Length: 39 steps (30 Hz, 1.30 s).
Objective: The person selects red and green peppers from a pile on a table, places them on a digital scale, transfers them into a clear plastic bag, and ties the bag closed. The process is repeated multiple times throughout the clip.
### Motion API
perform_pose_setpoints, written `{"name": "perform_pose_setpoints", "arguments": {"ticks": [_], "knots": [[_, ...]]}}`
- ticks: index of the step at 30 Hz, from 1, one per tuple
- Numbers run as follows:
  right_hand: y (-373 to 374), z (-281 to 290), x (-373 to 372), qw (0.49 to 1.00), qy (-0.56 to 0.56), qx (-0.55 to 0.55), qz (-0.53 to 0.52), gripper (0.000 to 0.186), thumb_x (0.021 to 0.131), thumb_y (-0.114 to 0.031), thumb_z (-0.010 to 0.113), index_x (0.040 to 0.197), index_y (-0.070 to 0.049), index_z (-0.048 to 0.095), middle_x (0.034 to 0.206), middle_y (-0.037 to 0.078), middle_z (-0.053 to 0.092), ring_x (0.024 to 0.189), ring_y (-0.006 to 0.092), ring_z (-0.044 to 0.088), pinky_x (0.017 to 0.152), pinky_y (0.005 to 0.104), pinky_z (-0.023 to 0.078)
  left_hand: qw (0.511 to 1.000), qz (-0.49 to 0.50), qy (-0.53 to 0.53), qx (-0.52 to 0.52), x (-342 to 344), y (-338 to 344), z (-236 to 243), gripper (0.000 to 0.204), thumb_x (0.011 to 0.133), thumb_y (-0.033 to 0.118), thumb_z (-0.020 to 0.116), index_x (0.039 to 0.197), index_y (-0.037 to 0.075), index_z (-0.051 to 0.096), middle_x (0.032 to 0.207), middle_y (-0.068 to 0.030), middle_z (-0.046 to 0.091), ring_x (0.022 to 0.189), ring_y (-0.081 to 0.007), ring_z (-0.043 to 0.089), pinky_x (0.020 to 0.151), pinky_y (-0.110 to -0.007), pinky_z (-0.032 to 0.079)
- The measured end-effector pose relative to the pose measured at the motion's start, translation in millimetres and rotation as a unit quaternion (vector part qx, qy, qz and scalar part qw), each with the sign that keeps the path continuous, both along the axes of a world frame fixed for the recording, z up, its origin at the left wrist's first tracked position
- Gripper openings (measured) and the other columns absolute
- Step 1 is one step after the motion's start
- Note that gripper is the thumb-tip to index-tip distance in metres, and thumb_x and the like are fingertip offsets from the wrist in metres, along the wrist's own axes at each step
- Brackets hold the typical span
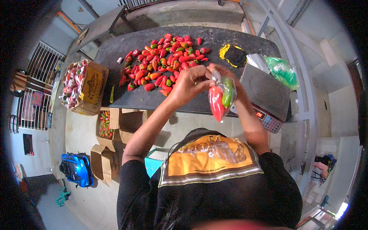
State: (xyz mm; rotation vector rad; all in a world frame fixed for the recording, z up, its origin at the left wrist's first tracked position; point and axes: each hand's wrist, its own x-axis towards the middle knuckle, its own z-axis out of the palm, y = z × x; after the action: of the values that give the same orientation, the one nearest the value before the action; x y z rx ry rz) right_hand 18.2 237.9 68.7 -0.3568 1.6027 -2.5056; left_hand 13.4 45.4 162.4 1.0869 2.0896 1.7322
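Both of my hands are raised over the near edge of a dark table [126, 44], pinching the top of a small clear plastic bag [221, 96]. The bag hangs below my fingers and holds red and green chili peppers. My left hand [189, 78] grips the bag's neck from the left. My right hand [218, 71] grips it from the right, the two hands touching. Beyond them a loose pile of red, orange and green peppers [163, 61] is spread over the tabletop.
A digital scale [264, 94] stands at the table's right, beside green and clear plastic bags [281, 69] and a black-and-yellow bundle [234, 55]. A cardboard box of packed peppers [82, 86] sits left of the table, with open boxes [111, 124] on the floor and a blue object [76, 168].
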Motion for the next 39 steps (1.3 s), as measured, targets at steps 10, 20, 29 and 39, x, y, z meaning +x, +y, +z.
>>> {"name": "perform_pose_setpoints", "arguments": {"ticks": [10, 20, 29, 39], "knots": [[-56.4, -19.1, 42.4, 0.990, -0.119, 0.074, -0.023, 0.024, 0.094, -0.024, 0.050, 0.076, -0.009, 0.049, 0.067, -0.002, 0.045, 0.059, 0.0099, 0.044, 0.053, 0.0266, 0.037, 0.925, 0.191, 0.297, -0.143, -56.2, -20.3, -71.7, 0.013, 0.071, 0.005, 0.064, 0.083, 0.002, 0.061, 0.084, -0.0124, 0.060, 0.079, -0.0309, 0.060, 0.067, -0.038, 0.049], [15.5, -0.9, 21.3, 0.998, 0.046, 0.038, -0.012, 0.024, 0.090, -0.026, 0.055, 0.096, -0.003, 0.060, 0.096, 0.004, 0.061, 0.086, 0.0187, 0.059, 0.079, 0.0287, 0.046, 0.994, 0.028, 0.104, 0.008, 8.7, 3.7, -31.1, 0.014, 0.071, 0.002, 0.069, 0.083, -0.001, 0.063, 0.080, -0.0108, 0.062, 0.075, -0.0223, 0.062, 0.068, -0.030, 0.048], [-70.6, -48.3, 38.6, 0.863, -0.245, -0.424, 0.125, 0.023, 0.091, -0.034, 0.053, 0.094, -0.011, 0.056, 0.083, 0.006, 0.061, 0.065, 0.0149, 0.060, 0.051, 0.0249, 0.046, 0.936, 0.146, 0.311, -0.082, -35.1, 19.4, -28.7, 0.017, 0.066, 0.006, 0.071, 0.081, 0.003, 0.065, 0.084, -0.0111, 0.063, 0.080, -0.0288, 0.060, 0.071, -0.038, 0.049], [3.4, 32.8, 35.4, 0.872, 0.215, 0.402, -0.178, 0.023, 0.089, -0.018, 0.057, 0.084, 0.004, 0.057, 0.091, 0.009, 0.058, 0.083, 0.0179, 0.058, 0.071, 0.0291, 0.046, 0.988, 0.046, 0.120, -0.086, -5.5, -9.5, -56.8, 0.015, 0.073, 0.001, 0.067, 0.088, 0.003, 0.064, 0.083, -0.0068, 0.062, 0.073, -0.0177, 0.062, 0.064, -0.030, 0.050]]}}
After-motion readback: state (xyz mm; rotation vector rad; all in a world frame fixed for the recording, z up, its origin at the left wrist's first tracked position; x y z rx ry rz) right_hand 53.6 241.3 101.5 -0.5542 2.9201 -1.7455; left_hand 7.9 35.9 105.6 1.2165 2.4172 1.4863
